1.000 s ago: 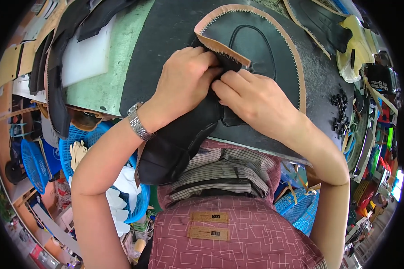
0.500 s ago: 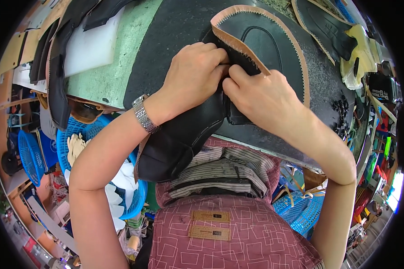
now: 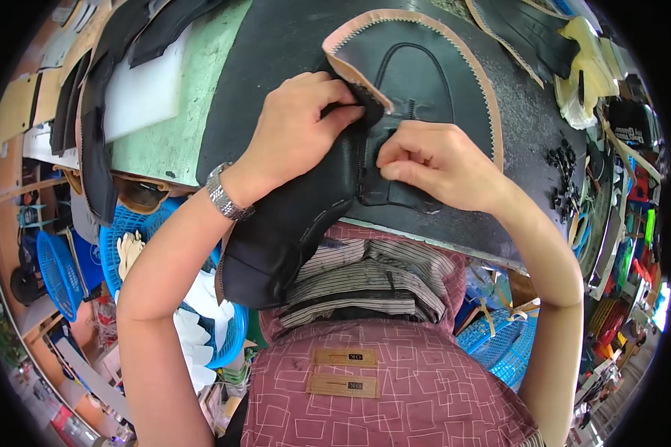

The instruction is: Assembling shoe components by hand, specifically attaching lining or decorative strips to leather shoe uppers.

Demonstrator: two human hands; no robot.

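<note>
A black leather boot upper point(image 3: 417, 71) with a tan, zigzag-stitched edge lies partly on the dark work board, its near part hanging over the table's front edge. A zip point(image 3: 360, 160) runs down its middle. My left hand point(image 3: 298, 127) pinches the folded-over edge of the upper between thumb and fingers, left of the zip. Close on the right of the zip, my right hand point(image 3: 443, 164) is curled over the leather flap with thumb and fingertips together. Whatever those fingers may hold is hidden.
Another stitched black leather piece point(image 3: 514, 33) and yellowish plastic point(image 3: 578, 67) lie at the far right. Small black scraps point(image 3: 563, 175) are scattered on the board point(image 3: 261, 74). More black leather point(image 3: 93, 141) drapes over the left edge. Blue baskets point(image 3: 238, 339) stand below the table.
My right hand has let go of the tan edge and come down beside the zip. The upper has shifted slightly left, its fold turned further, with my left hand still gripping it.
</note>
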